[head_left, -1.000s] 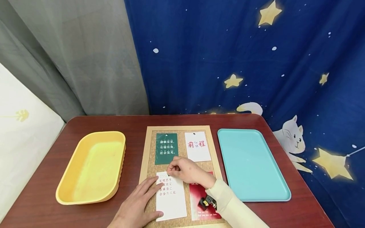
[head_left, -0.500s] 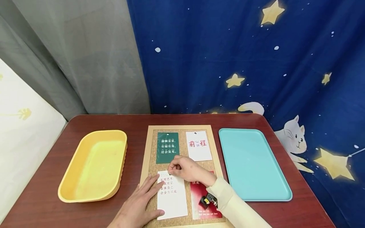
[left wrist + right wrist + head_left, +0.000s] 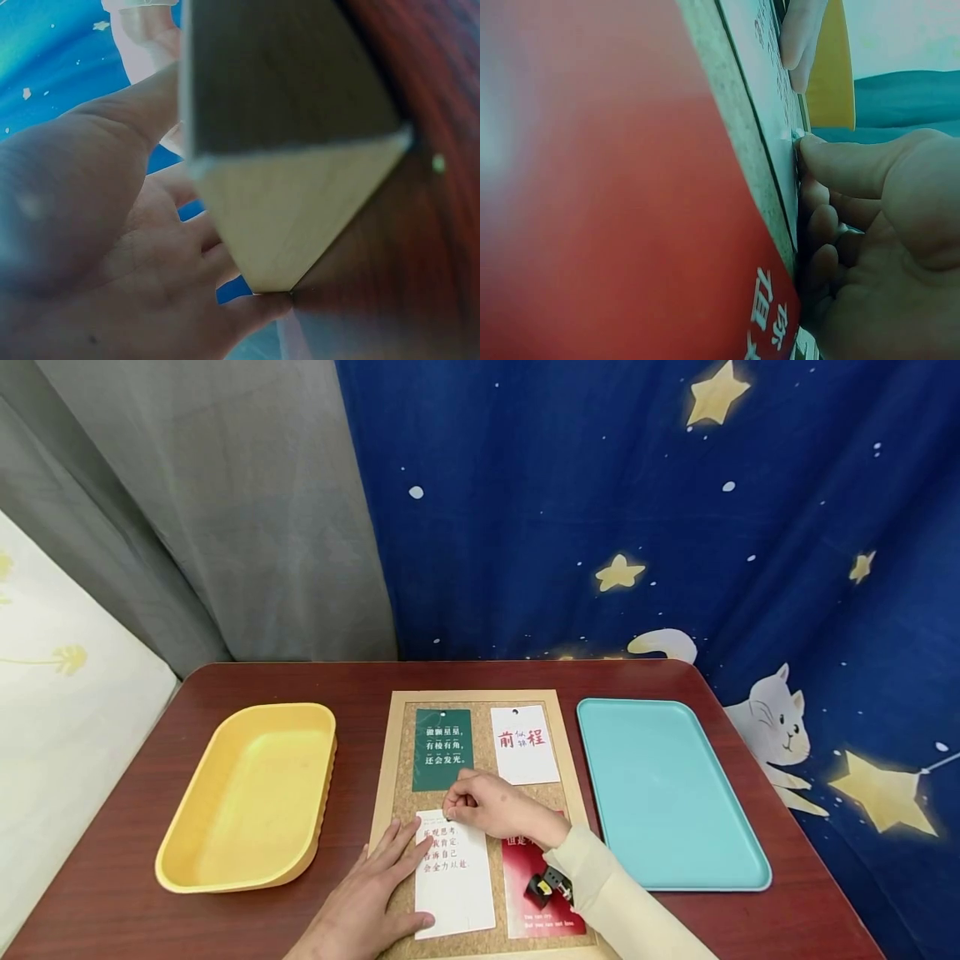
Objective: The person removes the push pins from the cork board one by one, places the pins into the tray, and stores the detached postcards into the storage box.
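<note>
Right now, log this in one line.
left hand: spread, touching lower white card | right hand: pinching small pale item at card's top | teal tray: beside corkboard

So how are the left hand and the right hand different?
The left hand has its fingers spread out, while the right hand has its fingers curled. The left hand touches the left edge of the lower white card; the right hand is at that card's top, pinching a small thing mostly hidden. A pale sleeve shows behind the right hand, but none behind the left hand. Both are bare.
</note>
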